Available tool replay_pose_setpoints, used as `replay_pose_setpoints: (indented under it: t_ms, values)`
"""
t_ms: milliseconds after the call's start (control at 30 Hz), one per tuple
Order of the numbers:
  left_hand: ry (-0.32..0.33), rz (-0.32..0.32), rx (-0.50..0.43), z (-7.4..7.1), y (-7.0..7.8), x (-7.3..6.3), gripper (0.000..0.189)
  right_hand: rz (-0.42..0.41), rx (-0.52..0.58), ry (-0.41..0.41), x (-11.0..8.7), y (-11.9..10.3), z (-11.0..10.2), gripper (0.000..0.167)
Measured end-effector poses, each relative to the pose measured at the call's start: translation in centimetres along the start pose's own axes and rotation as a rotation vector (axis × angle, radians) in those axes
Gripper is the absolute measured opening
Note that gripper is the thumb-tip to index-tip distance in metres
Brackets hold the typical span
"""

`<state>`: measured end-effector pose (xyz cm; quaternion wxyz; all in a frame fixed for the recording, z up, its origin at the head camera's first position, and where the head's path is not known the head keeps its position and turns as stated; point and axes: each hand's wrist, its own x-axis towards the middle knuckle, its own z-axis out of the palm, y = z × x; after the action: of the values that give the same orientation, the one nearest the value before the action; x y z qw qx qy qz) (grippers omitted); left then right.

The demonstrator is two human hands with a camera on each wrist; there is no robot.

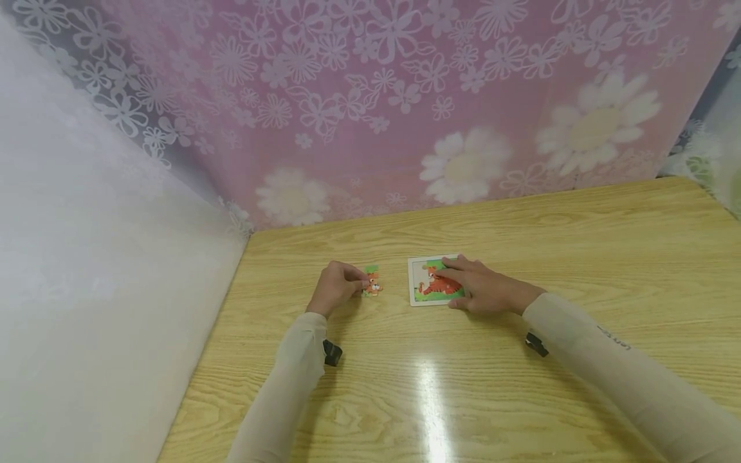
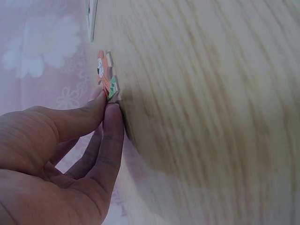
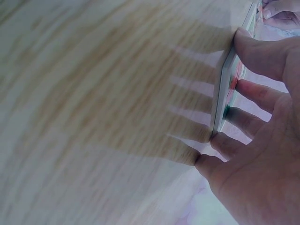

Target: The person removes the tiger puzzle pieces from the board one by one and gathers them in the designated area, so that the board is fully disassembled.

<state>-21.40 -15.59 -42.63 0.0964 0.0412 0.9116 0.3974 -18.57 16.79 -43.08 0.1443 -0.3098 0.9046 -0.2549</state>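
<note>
My left hand (image 1: 338, 287) is left of the puzzle board, thumb and fingertip pinching the edge of some jigsaw pieces (image 1: 373, 283) with an orange animal face and green parts. In the left wrist view these pieces (image 2: 104, 70) stand out beyond the fingertips, close over the wood. The jigsaw board (image 1: 412, 283), white-framed, carries a partly filled picture of an orange striped animal on green, with a pale bare patch at its upper left. My right hand (image 1: 483, 286) rests spread over the board's right side. In the right wrist view its thumb touches the board's edge (image 3: 220, 89), other fingers on the picture and corner.
Under both hands lies a wood-grain table (image 1: 370, 373) with a bright light reflection. A pink flowered curtain (image 1: 370, 128) hangs along the far edge, and a white surface (image 1: 104, 257) borders the left side. Dark wrist cameras (image 1: 332, 353) sit on the sleeves.
</note>
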Motion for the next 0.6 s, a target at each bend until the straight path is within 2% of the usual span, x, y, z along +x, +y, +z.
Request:
replay_pose_setpoints:
  t_ms: [167, 400, 600]
  values:
    - [0.007, 0.005, 0.026, 0.11, -0.10, 0.07, 0.005, -0.006, -0.004, 0.005, 0.09, 0.06, 0.07, 0.068]
    - [0.000, 0.008, -0.013, 0.18, 0.00, 0.02, 0.007, -0.002, -0.003, 0.007, 0.10, 0.10, 0.07, 0.068]
    - [0.008, 0.015, 0.003, 0.18, -0.16, 0.06, 0.008, -0.001, -0.006, 0.005, 0.18, 0.15, 0.15, 0.068]
